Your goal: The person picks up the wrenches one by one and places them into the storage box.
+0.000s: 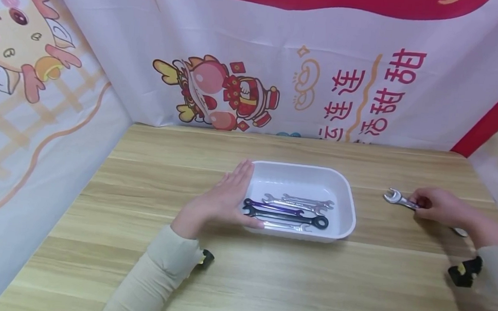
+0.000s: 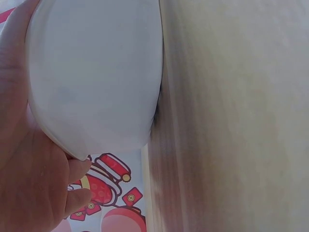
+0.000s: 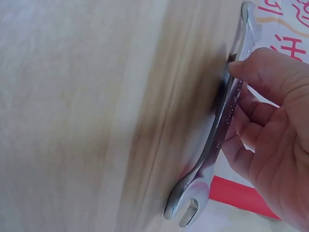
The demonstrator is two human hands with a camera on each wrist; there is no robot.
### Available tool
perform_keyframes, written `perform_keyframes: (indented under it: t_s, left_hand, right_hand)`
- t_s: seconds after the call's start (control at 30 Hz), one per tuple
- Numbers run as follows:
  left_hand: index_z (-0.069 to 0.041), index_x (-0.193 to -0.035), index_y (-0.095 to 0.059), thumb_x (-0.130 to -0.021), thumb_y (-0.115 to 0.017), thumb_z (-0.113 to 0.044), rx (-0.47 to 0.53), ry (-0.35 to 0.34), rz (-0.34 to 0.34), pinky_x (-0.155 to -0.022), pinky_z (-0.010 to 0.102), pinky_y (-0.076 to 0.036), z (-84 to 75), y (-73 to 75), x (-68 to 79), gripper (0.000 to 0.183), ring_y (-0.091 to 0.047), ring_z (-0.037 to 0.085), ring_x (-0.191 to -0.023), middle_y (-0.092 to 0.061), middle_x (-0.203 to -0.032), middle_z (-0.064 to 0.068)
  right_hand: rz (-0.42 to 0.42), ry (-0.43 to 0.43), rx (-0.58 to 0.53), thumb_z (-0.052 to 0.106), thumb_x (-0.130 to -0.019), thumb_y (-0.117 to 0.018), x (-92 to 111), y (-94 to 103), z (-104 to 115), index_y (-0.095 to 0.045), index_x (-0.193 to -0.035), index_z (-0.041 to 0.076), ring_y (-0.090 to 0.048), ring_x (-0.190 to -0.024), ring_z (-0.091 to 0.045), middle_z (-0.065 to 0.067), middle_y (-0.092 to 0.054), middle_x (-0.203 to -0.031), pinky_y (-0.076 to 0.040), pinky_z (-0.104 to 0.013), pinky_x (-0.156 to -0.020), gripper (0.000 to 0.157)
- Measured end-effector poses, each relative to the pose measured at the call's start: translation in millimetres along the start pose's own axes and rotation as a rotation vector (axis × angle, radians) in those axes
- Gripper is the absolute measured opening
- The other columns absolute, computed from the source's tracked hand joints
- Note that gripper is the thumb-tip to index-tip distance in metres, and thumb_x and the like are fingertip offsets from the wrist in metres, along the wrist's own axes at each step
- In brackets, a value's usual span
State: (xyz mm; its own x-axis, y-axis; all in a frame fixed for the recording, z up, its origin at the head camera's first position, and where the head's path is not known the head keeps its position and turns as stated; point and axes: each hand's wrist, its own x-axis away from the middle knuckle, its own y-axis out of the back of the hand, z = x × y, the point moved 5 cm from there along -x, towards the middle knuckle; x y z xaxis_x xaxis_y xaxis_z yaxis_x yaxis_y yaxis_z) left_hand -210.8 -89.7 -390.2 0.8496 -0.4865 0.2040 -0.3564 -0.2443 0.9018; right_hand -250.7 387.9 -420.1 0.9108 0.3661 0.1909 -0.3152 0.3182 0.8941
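Observation:
A white plastic tray (image 1: 348,207) sits on the wooden table with several wrenches in it. Among them are a black combination wrench (image 1: 288,217), a purple wrench (image 1: 273,207) and silver wrenches (image 1: 291,203). My left hand (image 1: 225,197) rests against the tray's left end, fingers stretched toward the back corner and thumb at the front rim. The left wrist view shows the tray's outer wall (image 2: 96,77) beside the palm. To the right of the tray, my right hand (image 1: 440,205) pinches a silver open-end wrench (image 3: 215,145) between thumb and fingers, close over the table.
The light wooden table (image 1: 265,279) meets a printed white cloth (image 1: 311,38) hanging along its back edge. Another patterned cloth (image 1: 27,123) hangs on the left. Black devices (image 1: 465,271) are worn at both wrists, over beige sleeves.

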Motion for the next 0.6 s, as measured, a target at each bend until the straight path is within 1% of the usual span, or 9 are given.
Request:
perform_keyframes:
  t_s: [0.13,0.23,0.47,0.6]
  left_hand:
    - [-0.014,-0.159,0.011,-0.068,-0.069,-0.08,-0.002,0.002,0.0,-0.126,0.045,-0.003,-1.0,0.0,0.4,0.139,0.015,0.014,-0.154,0.018,-0.167,-0.003]
    - [-0.013,-0.159,0.011,-0.068,-0.069,-0.081,-0.007,-0.001,-0.001,-0.126,0.045,-0.003,-1.3,0.1,0.3,0.139,0.015,0.015,-0.155,0.018,-0.167,-0.002]
    - [-0.013,-0.159,0.01,-0.068,-0.068,-0.081,-0.001,-0.003,-0.005,-0.126,0.045,-0.003,-0.9,0.2,0.9,0.139,0.014,0.016,-0.155,0.017,-0.167,-0.001]
    - [-0.013,-0.159,0.01,-0.068,-0.069,-0.08,0.0,-0.004,-0.008,-0.126,0.045,-0.003,-1.0,0.1,0.8,0.138,0.014,0.016,-0.155,0.017,-0.167,-0.001]
  right_hand:
    - [-0.038,0.045,-0.012,-0.003,-0.086,-0.069,1.8,2.5,0.0,-0.065,-0.095,0.005,-0.044,-0.072,0.0,0.003,-0.058,-0.083,-0.04,-0.02,-0.062,0.013]
    - [-0.058,0.059,-0.013,-0.004,-0.086,-0.069,3.0,4.1,0.2,-0.065,-0.096,0.005,-0.045,-0.072,0.001,0.003,-0.059,-0.083,-0.041,-0.019,-0.064,0.014]
    - [-0.017,0.006,-0.016,0.0,-0.089,-0.068,2.2,5.7,-1.9,-0.067,-0.101,0.005,-0.047,-0.076,0.0,0.002,-0.063,-0.088,-0.043,-0.018,-0.069,0.014]
    - [0.007,-0.007,-0.026,0.003,-0.089,-0.07,2.2,5.4,-3.6,-0.068,-0.105,0.005,-0.049,-0.077,-0.002,0.0,-0.065,-0.092,-0.044,-0.018,-0.07,0.016]
